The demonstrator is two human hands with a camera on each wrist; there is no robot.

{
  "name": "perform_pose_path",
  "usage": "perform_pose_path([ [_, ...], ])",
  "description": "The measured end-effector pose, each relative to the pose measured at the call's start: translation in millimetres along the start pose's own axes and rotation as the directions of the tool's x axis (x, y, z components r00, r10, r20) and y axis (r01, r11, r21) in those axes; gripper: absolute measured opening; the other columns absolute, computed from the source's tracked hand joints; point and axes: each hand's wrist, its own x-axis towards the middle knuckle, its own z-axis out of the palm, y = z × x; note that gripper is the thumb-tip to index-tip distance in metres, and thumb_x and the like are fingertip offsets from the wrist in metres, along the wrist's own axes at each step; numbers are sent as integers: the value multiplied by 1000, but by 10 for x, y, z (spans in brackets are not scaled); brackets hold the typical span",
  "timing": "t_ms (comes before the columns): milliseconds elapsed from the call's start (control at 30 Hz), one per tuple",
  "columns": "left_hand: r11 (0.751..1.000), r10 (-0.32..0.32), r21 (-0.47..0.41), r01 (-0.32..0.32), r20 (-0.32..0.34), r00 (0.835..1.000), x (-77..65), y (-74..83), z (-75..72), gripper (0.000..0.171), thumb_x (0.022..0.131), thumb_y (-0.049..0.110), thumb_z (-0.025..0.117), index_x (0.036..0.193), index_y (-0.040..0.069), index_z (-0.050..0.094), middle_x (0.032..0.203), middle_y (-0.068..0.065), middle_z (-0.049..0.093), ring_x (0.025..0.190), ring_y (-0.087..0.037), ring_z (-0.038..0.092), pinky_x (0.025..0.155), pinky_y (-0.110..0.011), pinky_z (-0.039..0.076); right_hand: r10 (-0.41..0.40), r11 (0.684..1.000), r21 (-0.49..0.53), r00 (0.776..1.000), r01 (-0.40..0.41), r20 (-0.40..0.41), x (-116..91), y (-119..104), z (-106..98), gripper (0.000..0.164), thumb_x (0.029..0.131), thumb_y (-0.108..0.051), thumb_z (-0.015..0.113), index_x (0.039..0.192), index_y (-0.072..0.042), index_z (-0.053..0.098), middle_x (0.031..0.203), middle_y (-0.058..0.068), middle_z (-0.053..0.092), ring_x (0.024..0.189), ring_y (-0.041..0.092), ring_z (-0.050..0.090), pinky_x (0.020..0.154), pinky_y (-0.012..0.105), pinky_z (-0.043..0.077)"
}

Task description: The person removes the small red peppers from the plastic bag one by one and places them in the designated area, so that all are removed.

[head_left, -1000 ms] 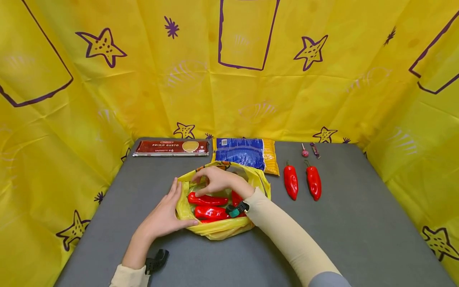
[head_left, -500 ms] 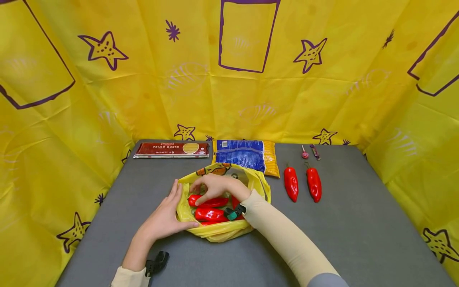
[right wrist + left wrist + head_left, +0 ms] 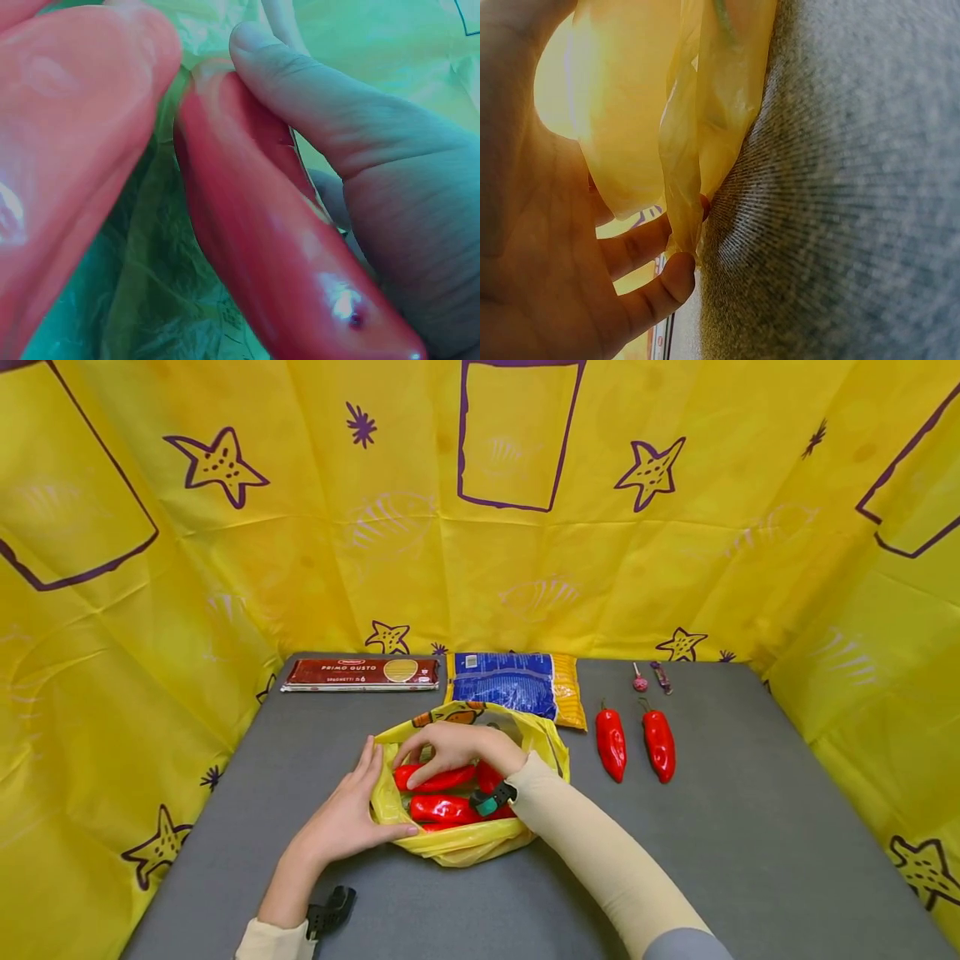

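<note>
In the head view a yellow plastic bag [image 3: 480, 847] stands on the table with its mouth spread, several red peppers inside. My left hand [image 3: 341, 814] spans the bag's left side, fingers extended along the edge and thumb at the front rim. Its fingertips meet the plastic [image 3: 682, 172] in the left wrist view. Reaching into the bag, my right hand [image 3: 453, 750] holds a red pepper [image 3: 450, 779], the thumb on its near side. That held pepper [image 3: 255, 202] fills the middle of the right wrist view, and another pepper [image 3: 67, 150] lies beside it. Some right fingers are hidden.
Behind the bag lie a spaghetti pack [image 3: 360, 675] and a blue-and-yellow packet [image 3: 510, 685]. To the right are two red peppers [image 3: 611, 745], a lollipop [image 3: 639, 678] and a wrapped candy [image 3: 662, 678]. Yellow patterned cloth [image 3: 510, 568] encloses the grey table [image 3: 750, 827].
My right hand has dipped lower into the bag, and its thumb has come onto the pepper. The left hand stays at the bag's rim.
</note>
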Motion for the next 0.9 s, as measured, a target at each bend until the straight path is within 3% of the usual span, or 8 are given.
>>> perform_pose_path([
  [233, 1000, -1, -9, 1, 4, 1000, 0, 3, 6, 141, 74, 79, 81, 171, 7, 7, 179, -14, -7, 154, -58, 24, 110, -79, 34, -18, 999, 36, 1000, 17, 24, -58, 11, -51, 42, 101, -30, 75, 141, -20, 70, 132, -5, 71, 112, 6, 63, 99, 21, 52],
  [467, 1000, -4, -9, 4, 7, 1000, -15, 16, 1, 142, 74, 78, 81, 171, 5, 8, 179, -15, -7, 154, -59, 24, 111, -79, 33, 21, 998, 65, 999, -24, 46, -144, -5, -99, 46, 100, -19, 76, 145, -16, 67, 137, 3, 69, 72, 8, 59, 68, 21, 50],
  [600, 1000, -2, -7, 2, 1, 1000, -11, 17, -5, 142, 74, 79, 81, 170, 4, 9, 179, -15, -6, 153, -59, 25, 111, -79, 33, 37, 998, 57, 998, -40, 47, -185, -26, -132, 48, 98, -14, 76, 145, -14, 67, 136, 3, 69, 66, 7, 56, 61, 21, 47],
  [700, 1000, -4, -3, 4, -1, 1000, -6, 18, -9, 142, 73, 79, 81, 170, 4, 9, 179, -16, -6, 153, -59, 25, 111, -79, 33, 51, 997, 55, 998, -53, 41, -216, -27, -153, 49, 96, -11, 76, 145, -13, 67, 126, 0, 71, 60, 7, 50, 57, 21, 43],
  [900, 1000, -8, -1, 8, -1, 1000, 2, 13, -2, 142, 74, 79, 81, 170, 3, 9, 179, -16, -6, 154, -58, 24, 112, -78, 33, 67, 998, 17, 997, -67, 39, -293, -8, -174, 51, 95, -13, 75, 145, -12, 67, 90, -3, 69, 52, 6, 37, 54, 21, 35],
])
